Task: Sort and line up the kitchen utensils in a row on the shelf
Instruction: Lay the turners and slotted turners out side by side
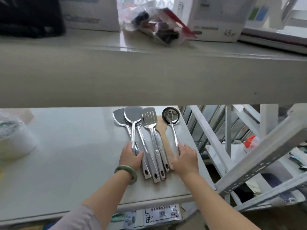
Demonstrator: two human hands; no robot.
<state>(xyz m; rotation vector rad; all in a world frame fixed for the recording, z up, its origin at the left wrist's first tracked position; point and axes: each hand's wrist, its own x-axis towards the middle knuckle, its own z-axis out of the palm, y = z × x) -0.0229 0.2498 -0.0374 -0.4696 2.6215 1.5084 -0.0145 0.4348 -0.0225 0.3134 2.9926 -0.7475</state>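
my left hand (131, 156) rests on the near part of the steel utensils, fingers curled around the handle of the solid turner (132, 120) whose rounded blade points far, under the edge of the upper shelf (149, 77). a green bangle (126, 173) sits on that wrist. my right hand (185, 159) lies at the right side of the bunch, fingers closed on the handle of the ladle (171, 116), its bowl at the far end and facing up.

the utensils lie close together on the pale lower shelf (66, 155), near its right end, handles toward me and heads away. from left to right: a second solid turner (118, 117) partly under the first, the one i grip, another long handle (146, 151) running slantwise from beneath the blades, the slotted turner (149, 118), a wooden spatula (163, 130) lying mostly under its neighbours, then the ladle. the steel handles touch or overlap near my hands, and several show hanging holes at their near ends.

far left on the same shelf stands a blurred wrapped roll (15, 140). on the upper shelf lie a clear plastic bag (157, 22) of dark things and white cartons (214, 17). right of the shelf is a white perforated metal frame (259, 156).
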